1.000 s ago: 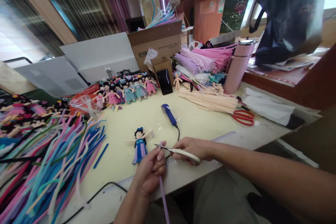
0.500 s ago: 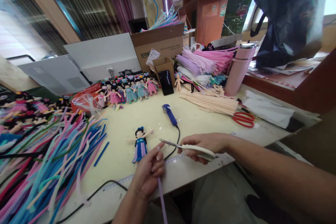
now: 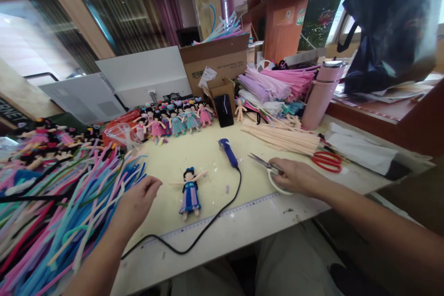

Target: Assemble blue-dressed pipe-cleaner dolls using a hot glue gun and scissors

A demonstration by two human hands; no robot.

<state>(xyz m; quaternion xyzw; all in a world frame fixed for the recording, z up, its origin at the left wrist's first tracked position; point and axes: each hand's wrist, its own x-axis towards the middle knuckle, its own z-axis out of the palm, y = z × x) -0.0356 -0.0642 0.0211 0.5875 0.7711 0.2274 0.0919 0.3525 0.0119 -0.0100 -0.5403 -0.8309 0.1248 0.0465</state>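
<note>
My right hand (image 3: 298, 176) grips scissors with white handles (image 3: 277, 182), their blades parted and pointing left above the table. At the left, my left hand (image 3: 140, 196) is closed, fingertips pressed together, beside a heap of coloured pipe cleaners (image 3: 79, 212). Whatever it may hold is hidden. Between my hands a small doll (image 3: 190, 194) made of pipe cleaners lies on its back, with black hair, a blue and lavender dress and arms spread. A short lavender snippet (image 3: 227, 189) rests to the doll's right.
A blue corded hand tool (image 3: 228, 152) lies mid-table, its black cable (image 3: 194, 243) curving toward the front left. Finished dolls (image 3: 176, 120) stand at the back near a phone (image 3: 224, 110). Beige pipe cleaners (image 3: 280, 136), red-handled scissors (image 3: 326, 162) and a pink flask (image 3: 321, 97) are right.
My left hand has moved left, away from the doll toward the heap, and its lavender strip no longer shows. The scissors have moved right and back. A lavender snippet now shows on the table.
</note>
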